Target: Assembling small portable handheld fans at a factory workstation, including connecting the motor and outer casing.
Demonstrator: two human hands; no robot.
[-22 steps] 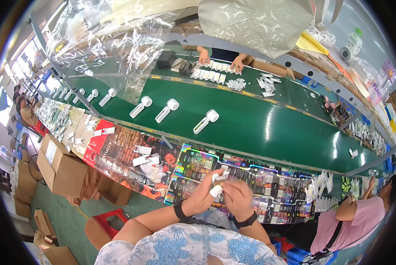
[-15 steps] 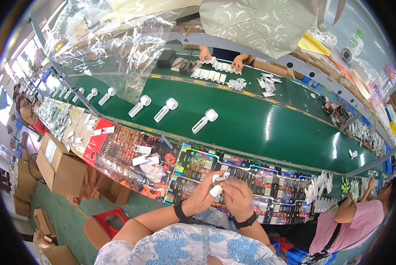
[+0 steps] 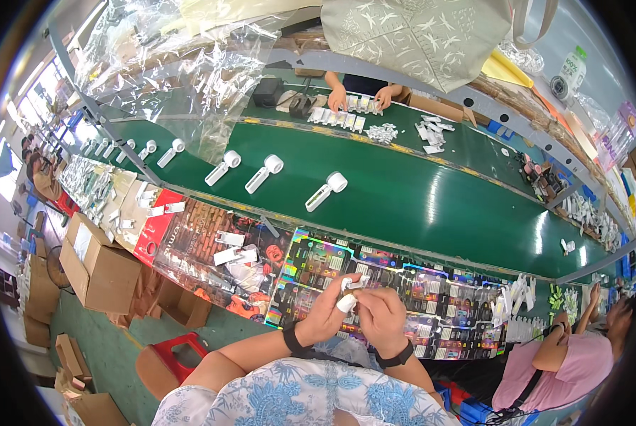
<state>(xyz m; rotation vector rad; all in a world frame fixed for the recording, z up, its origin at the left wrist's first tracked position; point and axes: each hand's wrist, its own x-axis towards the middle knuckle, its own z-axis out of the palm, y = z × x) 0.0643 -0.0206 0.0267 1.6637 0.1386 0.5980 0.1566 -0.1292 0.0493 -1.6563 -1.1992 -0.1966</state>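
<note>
My left hand (image 3: 324,317) is closed around a small white plastic piece with a rounded end (image 3: 346,303), held just above the near edge of the bench. Fingers of my right hand (image 3: 383,321) are pinched together against the same piece, close to my left fingertips. Between the hands, part of the piece is covered, so its full shape is hidden. Dark bands circle both wrists. Beyond my hands, a white handheld device with a round head (image 3: 326,192) lies on the green belt, its handle showing an open slot.
Several similar devices lie along the conveyor belt (image 3: 403,188). White parts (image 3: 234,252) rest on the printed bench cover (image 3: 439,305) at left. Across the belt, a person's hands (image 3: 338,98) handle rows of white pieces. A person in pink (image 3: 559,366) sits at right; a carton (image 3: 99,266) stands left.
The devices on the belt have shifted slightly left. Across the belt, the other person's hands have moved over the rows of pieces. My hands stay nearly in place, the white piece turned slightly.
</note>
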